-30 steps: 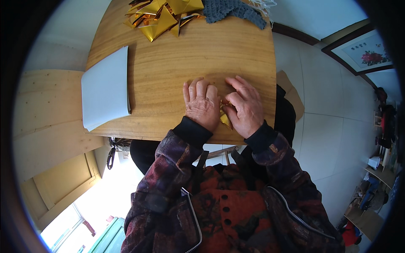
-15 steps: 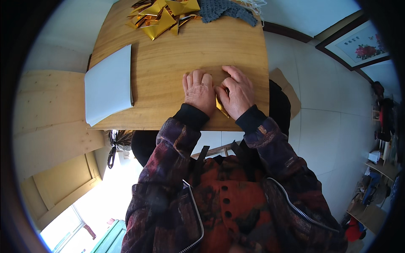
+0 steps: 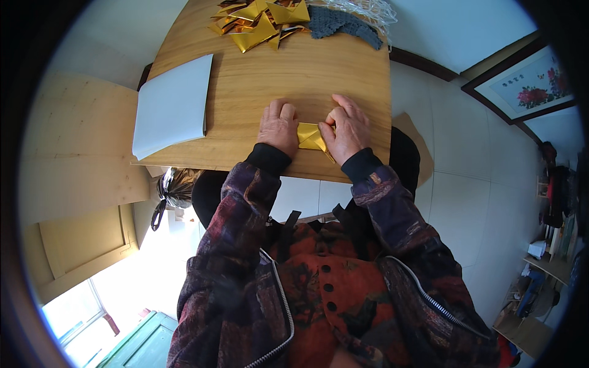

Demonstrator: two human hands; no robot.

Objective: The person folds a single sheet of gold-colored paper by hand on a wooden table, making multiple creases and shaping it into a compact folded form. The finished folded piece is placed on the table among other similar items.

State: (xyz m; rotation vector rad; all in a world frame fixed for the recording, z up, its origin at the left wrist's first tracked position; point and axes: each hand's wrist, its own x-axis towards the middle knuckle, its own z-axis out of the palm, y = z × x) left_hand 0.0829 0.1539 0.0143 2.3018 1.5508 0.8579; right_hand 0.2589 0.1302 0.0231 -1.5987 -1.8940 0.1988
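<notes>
A small piece of shiny gold foil paper (image 3: 311,136), folded with creases on its top, lies on the wooden table (image 3: 245,83) near its front edge. On its left end rests my left hand (image 3: 279,130), its fingers curled and pressed together, hiding that end. My right hand (image 3: 347,132) is bent over the right end, thumb and fingers closed on it. A narrow gold flap sticks out beneath the right hand toward me. Both hands keep the paper down on the tabletop.
Several folded gold foil pieces (image 3: 257,27) are heaped at the table's far side, beside a dark grey knitted cloth (image 3: 343,26) and clear plastic wrapping (image 3: 377,12). A stack of white paper (image 3: 173,107) lies at the left. A tied dark bag (image 3: 178,187) hangs below the left edge.
My hands have moved apart, the left one shifting left, so the middle of the folded gold paper now shows between them. The view has shifted slightly.
</notes>
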